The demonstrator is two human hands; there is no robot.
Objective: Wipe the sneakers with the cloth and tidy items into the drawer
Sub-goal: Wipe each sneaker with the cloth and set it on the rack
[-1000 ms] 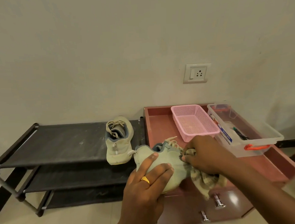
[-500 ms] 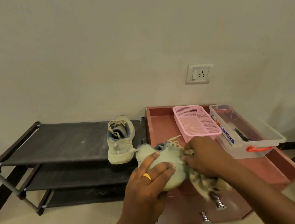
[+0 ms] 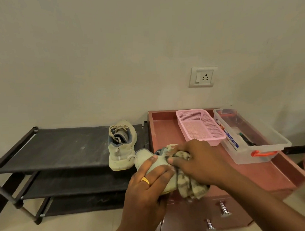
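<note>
Plain wall backs a red-brown bench (image 3: 166, 132). Over its front left corner the left hand (image 3: 146, 185) grips a sneaker (image 3: 143, 157), largely hidden by fingers. The right hand (image 3: 197, 162), fingers curled round a bunched cloth (image 3: 189, 187), presses it against the shoe. Left of the bench, a second sneaker (image 3: 121, 148) stands on a rack (image 3: 62, 147). A box (image 3: 254, 145) on the bench holds contents that are hard to make out.

1. Black three-tier shoe rack (image 3: 62, 149) stands on the beige floor (image 3: 79, 228), left of the left hand (image 3: 147, 185).
2. Pale sneaker (image 3: 121, 146) on the top tier's right end, just beyond-left of that hand, heel nearest.
3. Reddish drawer cabinet (image 3: 166, 132), rimmed top, under and beyond the right hand (image 3: 199, 162).
4. Pink basket (image 3: 199, 127) on the top, just beyond the right hand.
5. Clear plastic box (image 3: 250, 140), orange latch, just beside the basket, right of that hand.
</note>
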